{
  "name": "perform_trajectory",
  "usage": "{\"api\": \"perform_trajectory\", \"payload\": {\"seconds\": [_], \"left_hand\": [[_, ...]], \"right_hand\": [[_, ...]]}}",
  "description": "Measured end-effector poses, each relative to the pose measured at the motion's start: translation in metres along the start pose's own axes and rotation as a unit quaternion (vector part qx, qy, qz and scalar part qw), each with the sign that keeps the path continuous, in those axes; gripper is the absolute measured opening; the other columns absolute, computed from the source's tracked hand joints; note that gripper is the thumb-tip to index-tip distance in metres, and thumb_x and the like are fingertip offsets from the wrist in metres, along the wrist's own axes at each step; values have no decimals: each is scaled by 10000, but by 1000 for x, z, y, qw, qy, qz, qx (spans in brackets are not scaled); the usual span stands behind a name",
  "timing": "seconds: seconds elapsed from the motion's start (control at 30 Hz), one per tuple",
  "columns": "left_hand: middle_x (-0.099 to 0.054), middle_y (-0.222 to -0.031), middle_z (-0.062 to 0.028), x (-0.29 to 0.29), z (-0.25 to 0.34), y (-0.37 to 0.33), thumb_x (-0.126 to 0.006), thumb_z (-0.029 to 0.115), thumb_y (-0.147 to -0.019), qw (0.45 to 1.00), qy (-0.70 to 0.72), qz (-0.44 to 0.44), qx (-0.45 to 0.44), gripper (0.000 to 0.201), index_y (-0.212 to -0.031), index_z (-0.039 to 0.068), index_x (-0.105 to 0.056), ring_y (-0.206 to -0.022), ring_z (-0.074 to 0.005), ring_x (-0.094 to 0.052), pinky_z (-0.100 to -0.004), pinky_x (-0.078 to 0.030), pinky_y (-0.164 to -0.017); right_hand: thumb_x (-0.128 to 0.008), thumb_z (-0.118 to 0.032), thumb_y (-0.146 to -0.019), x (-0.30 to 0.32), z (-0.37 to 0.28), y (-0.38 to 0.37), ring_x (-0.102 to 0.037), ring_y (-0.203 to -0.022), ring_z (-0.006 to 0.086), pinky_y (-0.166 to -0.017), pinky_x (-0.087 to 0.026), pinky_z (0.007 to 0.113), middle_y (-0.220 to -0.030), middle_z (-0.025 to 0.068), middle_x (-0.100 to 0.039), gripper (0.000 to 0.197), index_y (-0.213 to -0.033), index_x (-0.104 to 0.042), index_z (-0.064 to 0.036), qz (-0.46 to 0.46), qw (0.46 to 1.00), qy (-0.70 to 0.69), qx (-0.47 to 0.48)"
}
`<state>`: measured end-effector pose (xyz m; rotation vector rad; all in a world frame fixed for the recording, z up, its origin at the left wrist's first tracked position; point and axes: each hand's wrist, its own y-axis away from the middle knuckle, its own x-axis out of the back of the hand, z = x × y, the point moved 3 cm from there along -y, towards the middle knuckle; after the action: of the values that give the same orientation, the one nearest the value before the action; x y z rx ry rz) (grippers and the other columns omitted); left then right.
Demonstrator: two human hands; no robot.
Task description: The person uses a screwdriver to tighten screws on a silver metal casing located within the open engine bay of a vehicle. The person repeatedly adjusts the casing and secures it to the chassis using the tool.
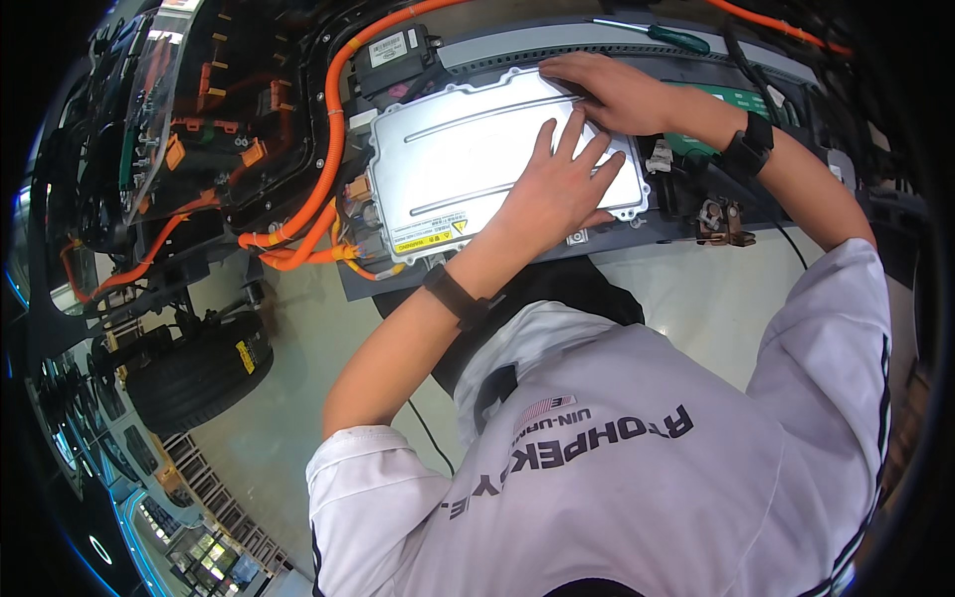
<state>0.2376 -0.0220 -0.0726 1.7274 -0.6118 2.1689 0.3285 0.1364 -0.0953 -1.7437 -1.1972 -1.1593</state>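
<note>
A silver metal cover with raised ribs and screw lugs round its edge lies on a flat box-shaped unit. My left hand rests on its right part, palm down, fingers spread. At the cover's far right edge is my right hand, its fingers stretched over the rim and the thumb towards the left hand. Neither hand grips a loose thing. A yellow warning label sits at the near left corner of the cover. Orange cables run up to connectors at its left side.
A screwdriver with a green handle lies on the far ledge. Beyond my right wrist is a green circuit board. Small metal brackets lie at the right. A black control box stands far left; a tire is lower left.
</note>
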Motion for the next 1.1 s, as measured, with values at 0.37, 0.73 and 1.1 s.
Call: {"api": "perform_trajectory", "payload": {"seconds": [0.37,0.73,1.1], "left_hand": [[-502,-1394,-48,-28,9,-17,-678,399,-859,998,-3,25,-65,547,-1337,163,-559,-1363,-284,-400,-534,-328,-1113],[-561,-1334,-20,-30,16,-19,-674,273,-835,993,-51,3,-104,425,-1245,171,-628,-1355,-299,-417,-641,-329,-1092],[-556,-1316,-41,-30,16,-17,-644,223,-848,994,-25,11,-109,359,-1196,135,-635,-1341,-314,-426,-672,-342,-1072]], "right_hand": [[-520,-64,-910,10,-5,-7,-492,-1285,328,-1090,-406,428,-1388,169,-526,463,-1373,-518,-57,7,992,-87,-95],[-542,-93,-831,9,-4,-13,-566,-1176,335,-1049,-437,417,-1257,174,-623,411,-1228,-629,-27,46,981,-129,-138],[-565,-103,-829,17,-10,-14,-550,-1213,330,-1076,-418,412,-1262,173,-618,407,-1224,-624,-21,21,982,-102,-159]]}}
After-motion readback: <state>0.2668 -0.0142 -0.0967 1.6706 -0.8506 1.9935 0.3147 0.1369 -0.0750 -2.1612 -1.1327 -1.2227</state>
